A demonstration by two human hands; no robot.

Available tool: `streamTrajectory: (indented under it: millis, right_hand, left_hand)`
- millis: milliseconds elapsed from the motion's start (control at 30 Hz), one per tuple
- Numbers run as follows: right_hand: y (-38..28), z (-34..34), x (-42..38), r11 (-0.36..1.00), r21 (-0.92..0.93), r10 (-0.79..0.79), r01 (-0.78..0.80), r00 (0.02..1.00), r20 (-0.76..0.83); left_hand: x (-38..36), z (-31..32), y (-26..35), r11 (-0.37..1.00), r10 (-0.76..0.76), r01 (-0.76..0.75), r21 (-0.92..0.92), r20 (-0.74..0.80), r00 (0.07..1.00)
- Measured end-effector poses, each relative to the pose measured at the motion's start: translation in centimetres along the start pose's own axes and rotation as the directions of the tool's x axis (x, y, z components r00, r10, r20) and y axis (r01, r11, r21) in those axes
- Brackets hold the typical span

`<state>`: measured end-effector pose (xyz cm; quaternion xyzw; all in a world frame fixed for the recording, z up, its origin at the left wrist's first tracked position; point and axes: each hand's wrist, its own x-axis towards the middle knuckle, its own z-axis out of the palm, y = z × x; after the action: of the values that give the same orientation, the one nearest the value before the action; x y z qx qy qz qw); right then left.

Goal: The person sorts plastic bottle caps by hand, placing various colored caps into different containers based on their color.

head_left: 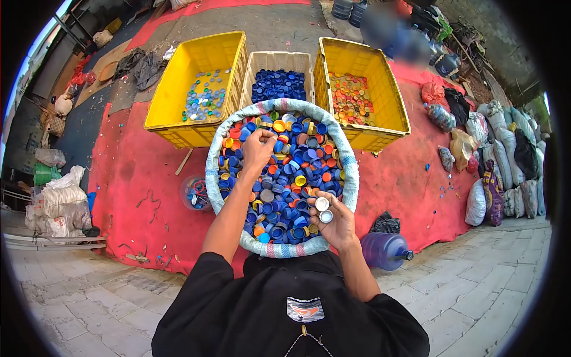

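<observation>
In front of my body stands a round sack (349, 172) with a rolled pale-blue rim, full of mixed plastic bottle caps (297, 156), mostly blue with orange, yellow and red ones. Over its upper left part is my left hand (259, 150), fingers bent together and pointing into the caps; what they pinch, if anything, is hidden. At the lower right of the sack my right hand (339, 225) is turned palm up. Two white bottle caps (322, 204) lie in it, held against the fingers.
Beyond the sack stand a yellow crate (160, 101) with pale blue, white and green caps, a white crate (306, 59) with blue caps, and another yellow crate (392, 107) with orange and yellow caps. A large water jug (383, 250) lies right; filled sacks (505, 149) line the far right.
</observation>
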<state>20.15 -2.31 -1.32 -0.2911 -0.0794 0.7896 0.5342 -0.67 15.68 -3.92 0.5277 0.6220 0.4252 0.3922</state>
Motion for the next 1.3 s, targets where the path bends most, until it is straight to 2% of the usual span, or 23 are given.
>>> streamTrajectory:
  millis: [67, 167, 267, 367, 500, 600, 700, 733, 800, 833, 900, 967, 1033, 1133, 1233, 1300]
  right_hand:
    - [0.4, 0.0, -0.6, 1.000, -0.021, 0.013, -0.013, 1.000, 0.007]
    - [0.4, -0.1, -1.3, 0.999, -0.041, 0.033, -0.032, 0.999, 0.006]
    - [-0.2, -0.5, -1.8, 0.996, -0.087, 0.017, -0.018, 1.000, -0.011]
    - [-1.0, -1.4, -1.9, 0.996, -0.088, -0.014, 0.013, 1.000, -0.011]
    - [-2.4, -1.7, -2.1, 0.993, -0.104, -0.060, 0.058, 0.998, -0.013]
    - [-3.1, -1.8, -2.2, 0.990, -0.123, -0.074, 0.074, 0.997, 0.003]
    - [-3.3, -1.8, -1.9, 0.987, -0.150, -0.069, 0.064, 0.997, -0.030]
    - [-3.3, -1.7, -1.7, 0.988, -0.145, -0.061, 0.055, 0.997, -0.038]
    - [-3.1, -1.4, -1.3, 0.991, -0.132, -0.037, 0.029, 0.998, -0.053]
    - [-2.9, -1.2, -1.0, 0.992, -0.129, -0.024, 0.017, 0.998, -0.055]
    - [-2.4, -0.8, -0.4, 0.993, -0.121, 0.007, -0.014, 0.998, -0.063]
    - [-2.3, -0.3, 0.2, 0.992, -0.093, 0.088, -0.089, 0.996, -0.015]
    - [-2.0, -0.4, 1.1, 0.984, -0.051, 0.175, -0.172, 0.983, 0.052]
    - [-1.5, 0.0, 2.2, 0.964, -0.084, 0.258, -0.251, 0.963, 0.077]
    - [-0.9, -0.1, 3.1, 0.946, -0.137, 0.310, -0.295, 0.945, 0.105]
    - [-0.6, 0.1, 3.4, 0.934, -0.164, 0.338, -0.319, 0.935, 0.108]
  left_hand:
    - [2.8, 1.0, 1.1, 0.941, 0.196, -0.184, 0.285, -0.014, 0.980]
    - [6.2, 2.6, 2.4, 0.830, 0.153, -0.173, 0.530, 0.082, 0.985]
    - [8.1, 4.1, 2.2, 0.683, 0.216, -0.262, 0.681, 0.154, 0.964]
    - [9.1, 5.2, 2.1, 0.655, 0.153, -0.262, 0.709, 0.215, 0.965]
    - [8.5, 5.8, 2.4, 0.693, 0.114, -0.205, 0.692, 0.175, 0.978]
    - [7.3, 5.2, 1.4, 0.729, 0.281, -0.308, 0.611, 0.144, 0.949]
    - [5.2, 3.3, 1.2, 0.841, 0.297, -0.283, 0.462, 0.044, 0.954]
    - [4.1, 2.5, 1.4, 0.893, 0.261, -0.244, 0.378, 0.005, 0.965]
    - [1.3, 0.7, 2.3, 0.998, -0.054, 0.054, 0.031, 0.012, 0.998]
    - [0.0, 0.0, 2.7, 0.968, -0.198, 0.204, -0.148, 0.053, 0.979]
    - [-2.5, -1.1, 2.3, 0.907, -0.236, 0.263, -0.328, 0.119, 0.964]
    - [-5.3, -1.8, 2.9, 0.743, -0.324, 0.379, -0.552, 0.199, 0.925]
    - [-7.6, -1.9, 2.7, 0.561, -0.344, 0.419, -0.714, 0.260, 0.902]
    - [-10.9, -1.6, 1.7, 0.358, -0.310, 0.419, -0.834, 0.318, 0.896]
    - [-13.7, -1.4, 1.2, 0.252, -0.311, 0.387, -0.887, 0.304, 0.900]
    - [-15.2, -1.1, 0.1, 0.253, -0.272, 0.354, -0.901, 0.285, 0.919]
